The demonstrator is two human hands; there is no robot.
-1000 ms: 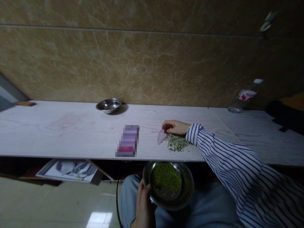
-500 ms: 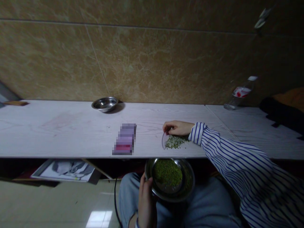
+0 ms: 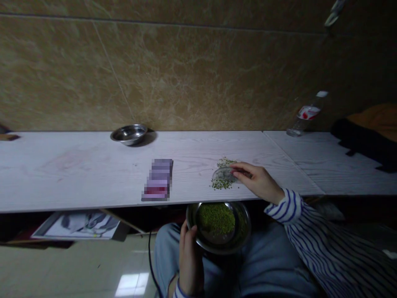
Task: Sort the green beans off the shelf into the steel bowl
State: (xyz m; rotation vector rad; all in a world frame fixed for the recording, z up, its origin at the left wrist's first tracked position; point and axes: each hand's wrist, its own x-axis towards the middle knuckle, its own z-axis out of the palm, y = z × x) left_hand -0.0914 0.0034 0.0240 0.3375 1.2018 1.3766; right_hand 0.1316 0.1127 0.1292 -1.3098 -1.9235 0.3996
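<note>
My left hand [image 3: 190, 260] grips the left rim of a steel bowl [image 3: 244, 236] above my lap, just below the table edge. Small green beans [image 3: 217, 219] lie inside it. My right hand [image 3: 259, 182] is over the table, pinching a clear, thin, half-round scraper [image 3: 221, 174] between thumb and fingers. The scraper is across the middle of a scattered heap of green and whitish grains [image 3: 222, 184]. Some grains show behind the scraper and some in front; whether its edge touches the tabletop I cannot tell.
On the white table [image 3: 80, 178] are a small steel bowl [image 3: 128, 135], a blurred-out phone-like object [image 3: 158, 180] and a plastic bottle [image 3: 305, 116]. A dark and orange cloth item [image 3: 366, 128] lies at right. An open drawer [image 3: 77, 224] juts out below left.
My right hand has moved right and toward me, taking the scraper from the heap's left side to across it. The grains now lie in two patches. My left hand keeps hold of the bowl.
</note>
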